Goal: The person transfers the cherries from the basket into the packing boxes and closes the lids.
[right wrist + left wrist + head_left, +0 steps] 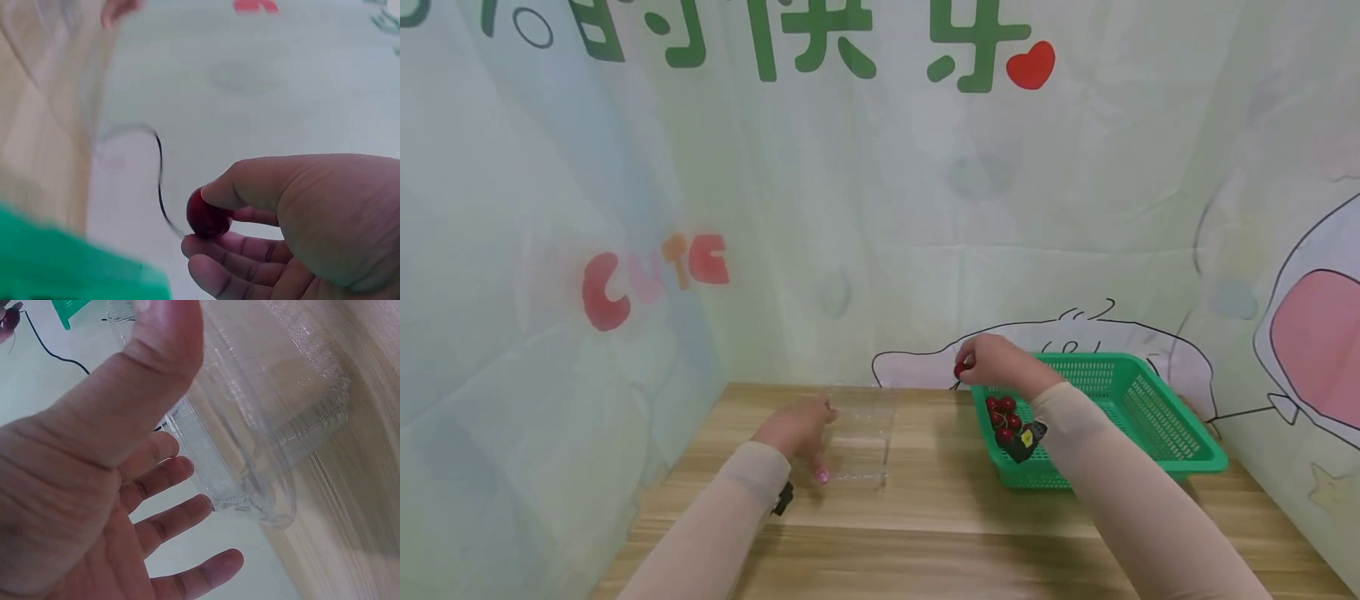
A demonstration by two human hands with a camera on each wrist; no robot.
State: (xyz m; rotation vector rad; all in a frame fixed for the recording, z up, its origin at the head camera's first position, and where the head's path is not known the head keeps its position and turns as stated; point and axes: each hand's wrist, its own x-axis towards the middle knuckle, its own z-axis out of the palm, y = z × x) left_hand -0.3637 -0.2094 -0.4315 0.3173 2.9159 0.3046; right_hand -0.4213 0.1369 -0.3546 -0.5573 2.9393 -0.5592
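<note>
Cherry [209,215] in my R hand [997,362] was dk red; basket [1195,462] nr it, green; tbl [925,517] under L hand [794,427], brn, grained.

I seem to be in a small cloth-walled booth, done up like a child's corner; pale printed cloth [865,208], creased in places, closes off the back and both sides; green Chinese characters [981,33] run along the top beside a red heart [1031,66]; coloured letters [677,260] brighten the left side, a cartoon drawing [1318,346] the right; a wood-grain counter [917,554] sits between; what building this is, I cannot tell.
</note>
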